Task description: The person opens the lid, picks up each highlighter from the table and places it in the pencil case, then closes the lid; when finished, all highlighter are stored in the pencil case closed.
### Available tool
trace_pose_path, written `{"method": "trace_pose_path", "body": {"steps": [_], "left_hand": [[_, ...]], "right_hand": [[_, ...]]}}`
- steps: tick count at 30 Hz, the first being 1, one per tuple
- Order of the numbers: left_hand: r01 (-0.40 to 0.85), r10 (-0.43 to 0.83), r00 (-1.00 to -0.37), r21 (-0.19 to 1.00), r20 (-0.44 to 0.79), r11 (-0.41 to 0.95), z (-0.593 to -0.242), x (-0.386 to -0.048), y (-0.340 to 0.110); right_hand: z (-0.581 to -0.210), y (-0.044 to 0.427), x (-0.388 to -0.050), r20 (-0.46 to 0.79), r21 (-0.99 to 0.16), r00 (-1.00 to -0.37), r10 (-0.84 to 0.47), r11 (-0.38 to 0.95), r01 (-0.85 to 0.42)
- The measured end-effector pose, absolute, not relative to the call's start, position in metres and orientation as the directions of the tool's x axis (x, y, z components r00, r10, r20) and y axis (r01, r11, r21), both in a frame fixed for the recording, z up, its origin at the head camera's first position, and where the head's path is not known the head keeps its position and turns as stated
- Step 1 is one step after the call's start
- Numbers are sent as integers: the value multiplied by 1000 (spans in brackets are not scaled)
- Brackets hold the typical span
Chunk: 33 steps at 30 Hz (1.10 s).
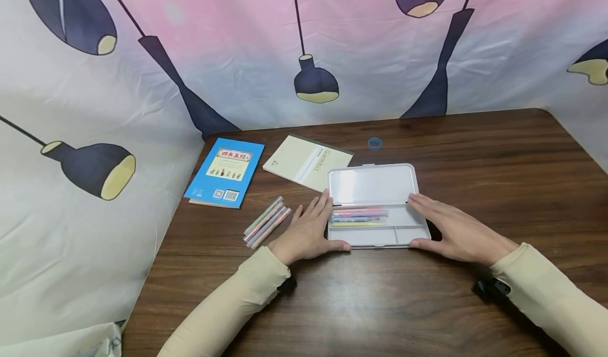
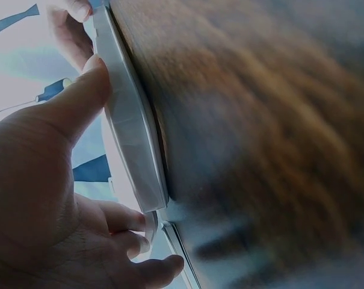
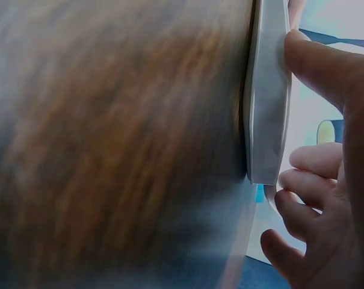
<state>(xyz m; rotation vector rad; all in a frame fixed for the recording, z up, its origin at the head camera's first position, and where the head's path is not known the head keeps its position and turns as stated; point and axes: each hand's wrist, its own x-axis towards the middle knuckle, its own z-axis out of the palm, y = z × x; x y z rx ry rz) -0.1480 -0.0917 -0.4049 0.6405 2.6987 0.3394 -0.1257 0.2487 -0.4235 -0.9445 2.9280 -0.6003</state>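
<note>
A white pencil case (image 1: 363,236) lies on the wooden table with its lid (image 1: 372,184) swung back on the far side. Several coloured pens (image 1: 358,215) rest in its upper compartment, toward the left; the lower compartments hold nothing visible. My left hand (image 1: 309,231) touches the case's left end, thumb on the front rim (image 2: 130,132), fingers extended toward the lid. At the right end, my right hand (image 1: 453,229) mirrors this, its thumb on the front rim (image 3: 269,102) and relaxed fingers beside the lid corner. Neither hand's fingers close round the case.
Left of the case lie several more pens (image 1: 267,223) in a loose bundle. Behind them are a blue book (image 1: 225,173) and a cream notebook (image 1: 296,161), whose near right corner meets the lid. A blue ring (image 1: 374,143) sits beyond the lid. A patterned cloth (image 1: 256,82) hangs behind the table.
</note>
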Motion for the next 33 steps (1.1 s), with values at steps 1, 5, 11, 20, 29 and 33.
{"method": "trace_pose_path", "body": {"steps": [1,5,11,20,29,33], "left_hand": [[387,470,-839,307,-275,869,-405,-148,-92],[384,468,-840,306,-276,871,-404,-147,-92],[380,463,-842,307,-276,873,-403,-147,-93],[387,465,-844,297,-267,873,-404,-147,-93],[399,473,-843,293,-256,869,-402,-144,-96],[385,464,-852,308,-244,870,-399,-142,-103]], "right_hand": [[-423,248,-126,99,-363,-820,-564,747,-558],[-421,247,-127,74,-373,-823,-563,750,-546],[-422,246,-127,66,-377,-823,-564,750,-544],[-425,246,-127,59,-372,-828,-557,758,-537],[-423,246,-125,46,-371,-835,-548,767,-524],[-421,247,-125,44,-378,-837,-546,766,-520]]}}
